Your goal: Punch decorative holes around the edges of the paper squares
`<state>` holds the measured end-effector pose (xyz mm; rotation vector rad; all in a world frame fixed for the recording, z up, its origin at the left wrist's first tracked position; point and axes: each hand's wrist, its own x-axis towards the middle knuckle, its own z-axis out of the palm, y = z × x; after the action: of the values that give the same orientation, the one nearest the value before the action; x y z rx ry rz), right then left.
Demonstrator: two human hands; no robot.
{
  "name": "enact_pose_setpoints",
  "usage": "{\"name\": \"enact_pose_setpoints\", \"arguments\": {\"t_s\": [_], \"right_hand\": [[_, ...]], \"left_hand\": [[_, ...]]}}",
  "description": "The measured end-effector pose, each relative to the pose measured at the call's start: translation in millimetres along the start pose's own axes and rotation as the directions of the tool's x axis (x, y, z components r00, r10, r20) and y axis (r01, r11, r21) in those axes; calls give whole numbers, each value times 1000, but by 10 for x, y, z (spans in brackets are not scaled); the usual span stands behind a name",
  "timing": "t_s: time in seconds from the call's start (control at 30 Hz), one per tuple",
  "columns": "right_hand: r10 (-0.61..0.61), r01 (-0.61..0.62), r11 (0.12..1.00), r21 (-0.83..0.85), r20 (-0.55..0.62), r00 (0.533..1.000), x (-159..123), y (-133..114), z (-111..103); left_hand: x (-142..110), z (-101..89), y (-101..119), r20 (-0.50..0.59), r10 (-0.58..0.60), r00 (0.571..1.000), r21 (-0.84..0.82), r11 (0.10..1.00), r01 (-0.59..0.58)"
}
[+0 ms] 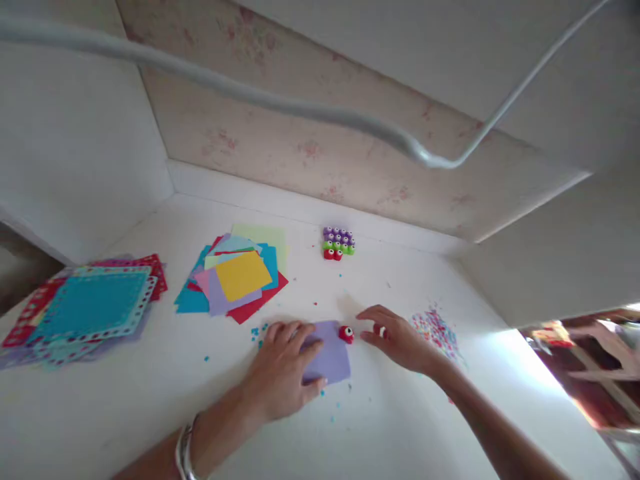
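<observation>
Left hand [285, 370] on my feed is spread flat, fingers and thumb on the purple sheet [331, 365] — not pinching it. Red piece [346, 335] with the eye-like dot sits at the sheet's upper right edge. My right hand [393, 338] is just beside it, thumb and index parted, not touching. Matching purple, green and red pieces [339, 244] stand grouped near the wall [310, 150] — confetti [437, 332] beyond the right hand.
</observation>
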<state>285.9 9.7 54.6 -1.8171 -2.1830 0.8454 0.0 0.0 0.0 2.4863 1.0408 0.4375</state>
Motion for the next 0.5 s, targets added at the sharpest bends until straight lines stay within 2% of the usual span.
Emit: {"name": "enact_pose_setpoints", "arguments": {"t_s": [0.17, 0.27, 0.4, 0.5], "right_hand": [[-19, 11, 997, -80, -105, 994, -93, -216, 186], [-40, 28, 996, -86, -146, 988, -98, -224, 261], [-18, 9, 999, -50, -201, 979, -122, -28, 235], [32, -68, 989, -131, -263, 964, -150, 201, 152]], "left_hand": [[14, -12, 16, -10, 4, 1000, 3, 1000, -4], [18, -20, 25, -5, -3, 1000, 14, 1000, 3], [18, -28, 28, 16, 3, 1000, 36, 999, -4], [22, -35, 28, 19, 22, 1000, 60, 998, -24]]}}
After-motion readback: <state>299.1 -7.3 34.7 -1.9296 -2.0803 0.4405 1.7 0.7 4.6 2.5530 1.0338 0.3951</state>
